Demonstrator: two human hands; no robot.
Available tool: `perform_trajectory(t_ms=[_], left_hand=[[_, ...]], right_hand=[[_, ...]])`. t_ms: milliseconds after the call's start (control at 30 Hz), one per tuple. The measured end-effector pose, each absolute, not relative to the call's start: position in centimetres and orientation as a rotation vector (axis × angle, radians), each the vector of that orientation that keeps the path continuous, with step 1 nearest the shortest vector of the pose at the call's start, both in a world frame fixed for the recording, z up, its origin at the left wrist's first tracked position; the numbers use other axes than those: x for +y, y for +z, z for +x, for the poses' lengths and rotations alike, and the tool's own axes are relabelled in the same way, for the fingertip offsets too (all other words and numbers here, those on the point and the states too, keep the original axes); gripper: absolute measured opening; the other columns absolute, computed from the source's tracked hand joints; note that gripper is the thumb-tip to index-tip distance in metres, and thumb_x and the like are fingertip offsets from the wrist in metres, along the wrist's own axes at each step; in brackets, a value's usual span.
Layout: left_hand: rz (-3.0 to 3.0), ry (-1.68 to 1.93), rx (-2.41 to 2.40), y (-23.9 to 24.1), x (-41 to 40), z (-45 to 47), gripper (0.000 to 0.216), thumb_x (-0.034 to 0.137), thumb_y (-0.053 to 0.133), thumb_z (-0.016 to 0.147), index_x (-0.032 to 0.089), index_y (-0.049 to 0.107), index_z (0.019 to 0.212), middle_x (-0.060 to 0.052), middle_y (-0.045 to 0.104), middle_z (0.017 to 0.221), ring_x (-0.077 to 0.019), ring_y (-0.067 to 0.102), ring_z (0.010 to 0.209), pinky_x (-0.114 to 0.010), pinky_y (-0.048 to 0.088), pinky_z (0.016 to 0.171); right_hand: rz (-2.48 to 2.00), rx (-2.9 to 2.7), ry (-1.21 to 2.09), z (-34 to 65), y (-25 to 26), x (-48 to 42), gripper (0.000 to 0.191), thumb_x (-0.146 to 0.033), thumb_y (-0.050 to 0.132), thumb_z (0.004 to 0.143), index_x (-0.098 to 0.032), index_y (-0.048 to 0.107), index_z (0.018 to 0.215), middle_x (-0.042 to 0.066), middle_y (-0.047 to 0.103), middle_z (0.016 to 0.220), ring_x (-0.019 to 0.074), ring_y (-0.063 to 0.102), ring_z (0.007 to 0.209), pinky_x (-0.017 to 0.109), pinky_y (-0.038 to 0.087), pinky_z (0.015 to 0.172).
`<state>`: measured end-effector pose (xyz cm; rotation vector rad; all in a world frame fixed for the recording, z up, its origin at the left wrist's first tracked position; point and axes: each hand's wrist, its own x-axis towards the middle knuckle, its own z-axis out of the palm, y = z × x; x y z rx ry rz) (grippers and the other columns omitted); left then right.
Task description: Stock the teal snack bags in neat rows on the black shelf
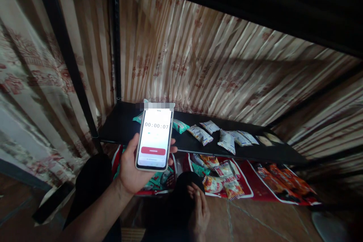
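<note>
My left hand [134, 164] is wrapped round a smartphone [153, 140] in a pale case and holds it upright in front of the shelf. Its lit screen reads 00:00:07 above a red button; a blurred patch covers the top edge. My right hand [200, 206] rests by my dark-clothed knee, lower centre, its fingers loosely bent with nothing seen in them. Behind the phone, a green snack packet [180, 125] lies partly hidden on the black shelf [113, 124]. Several white-and-blue packets [200, 135] lie to its right.
Below the shelf are red-edged bags or trays with green packets [155, 182], orange-and-white packets [224, 177] and orange-red packets [286, 181]. Black frame posts [66, 56] stand at left. Patterned curtain cloth [181, 53] hangs behind. Tiled floor [241, 217] shows below.
</note>
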<state>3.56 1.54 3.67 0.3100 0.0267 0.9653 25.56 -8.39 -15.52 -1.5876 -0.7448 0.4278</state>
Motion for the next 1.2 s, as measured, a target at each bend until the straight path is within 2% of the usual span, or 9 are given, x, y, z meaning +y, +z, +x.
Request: perform_trajectory(t_ms=[567,833,967,1133,1200], left_hand=[[0.3,0.954,-0.002,2.7,1.5,3.2,0.057,0.049,0.036,0.09,0.017,0.043,0.137,-0.018,0.063,0.117,-0.033,0.061,0.105,-0.042,0.047,0.082],[0.284,0.963,0.029,2.7,1.4,2.4,0.06,0.049,0.037,0.09,0.018,0.033,0.142,-0.018,0.062,0.12,-0.0337,0.059,0.108,-0.043,0.048,0.083],[0.277,0.978,0.034,3.0,1.5,2.1,0.06,0.048,0.036,0.091,0.019,0.03,0.143,-0.018,0.06,0.122,-0.0334,0.057,0.111,-0.044,0.046,0.087],[0.291,0.969,-0.025,3.3,1.5,1.8,0.059,0.049,0.036,0.091,0.019,0.032,0.142,-0.017,0.058,0.125,-0.0328,0.053,0.117,-0.046,0.042,0.095],[0.304,0.978,-0.039,3.4,1.4,1.7,0.059,0.049,0.037,0.091,0.018,0.033,0.142,-0.017,0.056,0.128,-0.0328,0.051,0.12,-0.046,0.038,0.099]], right_hand=[[-1.582,-0.722,0.479,25.3,-15.2,-8.3,0.059,-0.064,0.05,0.077,-0.012,0.066,0.1,0.012,0.073,0.089,0.0244,0.068,0.082,0.033,0.052,0.074],[-1.61,-0.755,0.626,25.1,-13.5,-7.9,0.064,-0.068,0.051,0.072,-0.013,0.065,0.102,0.011,0.072,0.092,0.0248,0.067,0.086,0.032,0.052,0.075],[-1.573,-0.873,0.677,22.7,-10.0,-6.7,0.049,-0.055,0.056,0.078,-0.016,0.062,0.105,0.009,0.071,0.094,0.022,0.066,0.086,0.03,0.053,0.075],[-1.292,-1.174,0.632,18.7,-4.3,-5.3,0.027,-0.04,0.058,0.082,-0.018,0.063,0.097,0.007,0.07,0.082,0.0177,0.066,0.071,0.024,0.052,0.058],[-1.19,-1.314,0.553,17.7,-2.5,-4.8,0.017,-0.033,0.059,0.082,-0.019,0.063,0.091,0.005,0.068,0.08,0.0158,0.064,0.069,0.023,0.051,0.059]])
